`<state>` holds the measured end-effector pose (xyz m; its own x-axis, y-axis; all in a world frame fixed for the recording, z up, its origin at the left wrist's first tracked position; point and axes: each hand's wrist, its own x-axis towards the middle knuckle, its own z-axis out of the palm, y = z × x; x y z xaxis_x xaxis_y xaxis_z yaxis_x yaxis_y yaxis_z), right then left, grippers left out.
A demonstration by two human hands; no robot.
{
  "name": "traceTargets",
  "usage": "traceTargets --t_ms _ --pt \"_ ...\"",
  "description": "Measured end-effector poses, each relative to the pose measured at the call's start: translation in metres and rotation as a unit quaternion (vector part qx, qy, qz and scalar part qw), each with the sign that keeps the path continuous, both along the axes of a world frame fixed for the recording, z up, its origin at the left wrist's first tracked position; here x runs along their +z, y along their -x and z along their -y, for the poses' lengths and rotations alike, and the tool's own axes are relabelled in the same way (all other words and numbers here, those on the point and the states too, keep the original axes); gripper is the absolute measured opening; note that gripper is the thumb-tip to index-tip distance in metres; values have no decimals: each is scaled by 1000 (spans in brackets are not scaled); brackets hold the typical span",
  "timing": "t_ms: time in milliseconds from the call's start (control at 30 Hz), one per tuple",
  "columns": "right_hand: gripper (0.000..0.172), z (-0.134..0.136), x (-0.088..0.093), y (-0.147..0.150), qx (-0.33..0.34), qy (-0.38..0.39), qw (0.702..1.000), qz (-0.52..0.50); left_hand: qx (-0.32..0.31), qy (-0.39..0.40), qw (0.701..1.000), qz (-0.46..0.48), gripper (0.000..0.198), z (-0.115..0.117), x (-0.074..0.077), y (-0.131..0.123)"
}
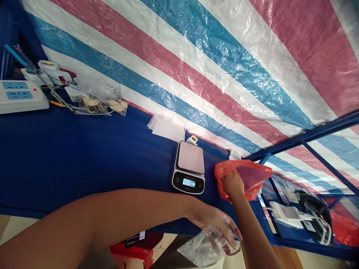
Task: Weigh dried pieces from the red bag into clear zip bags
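Note:
My right hand [233, 183] reaches into a red plastic bag [256, 173] at the table's right side; its fingers are hidden inside. My left hand [215, 222] is low in front of the table edge, gripping a clear plastic bag [200, 248] whose film lies over some of its fingers. Between the arms and the back wall stands a digital kitchen scale [188, 168]. Nothing lies on its grey weighing plate, and its lit display [189, 183] appears to read 0.0.
White paper sheets [168, 127] and a small white lamp socket [192, 140] lie behind the scale. At the left are a power strip [24, 96], cables and clear bags of pale pieces [117, 105]. Headphones [314, 209] rest on a right-hand surface. A striped tarp [179, 71] forms the back wall.

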<state>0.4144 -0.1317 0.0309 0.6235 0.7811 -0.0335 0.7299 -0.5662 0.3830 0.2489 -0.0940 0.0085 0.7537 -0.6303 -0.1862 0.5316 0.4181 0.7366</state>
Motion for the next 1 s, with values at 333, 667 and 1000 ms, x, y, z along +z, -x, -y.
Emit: traceTargets --t_ms 333,667,1000 --pt "46 -1 -1 1 7 41 999 -13 8 14 1000 3 56 2 -4 0" --pt "24 -4 -8 -4 -35 -25 998 -55 7 -6 1000 -14 68 -1 5 3" --pt "35 -3 14 -9 -45 -230 969 -83 14 -7 1000 16 67 1 -6 -3"
